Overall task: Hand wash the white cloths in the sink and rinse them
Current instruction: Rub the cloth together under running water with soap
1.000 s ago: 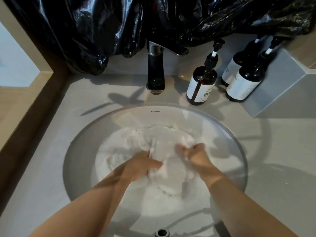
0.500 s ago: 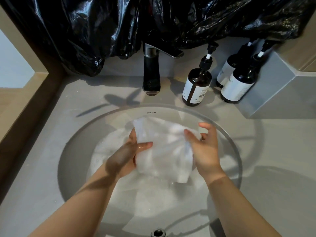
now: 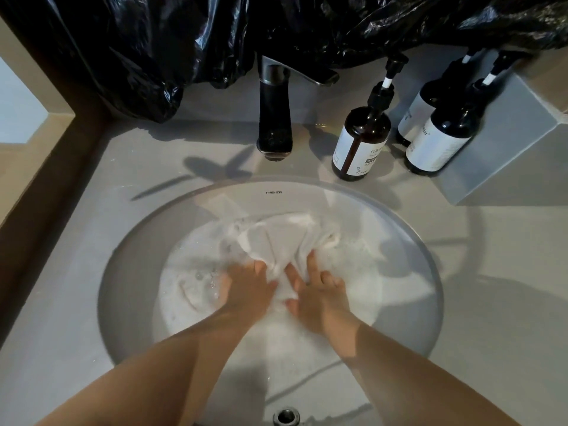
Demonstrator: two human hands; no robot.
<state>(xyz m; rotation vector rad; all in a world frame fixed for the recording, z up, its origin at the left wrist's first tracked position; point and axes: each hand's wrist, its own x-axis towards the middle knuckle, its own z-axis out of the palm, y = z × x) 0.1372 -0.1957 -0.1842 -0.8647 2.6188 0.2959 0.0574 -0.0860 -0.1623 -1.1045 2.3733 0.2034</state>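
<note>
White cloth (image 3: 285,238) bunched mid-basin, half sunk in sudsy water (image 3: 190,272), inside round sink (image 3: 123,272). Left hand (image 3: 249,287) clenched on cloth's near edge, fingers curled down into water. Right hand (image 3: 319,293) just beside it, pinching fold between thumb and spread fingers. Black faucet (image 3: 274,118) behind basin, no stream running. Three dark pump bottles (image 3: 361,142) to right on grey countertop (image 3: 61,272). Black plastic sheeting (image 3: 153,41) hanging along back.
</note>
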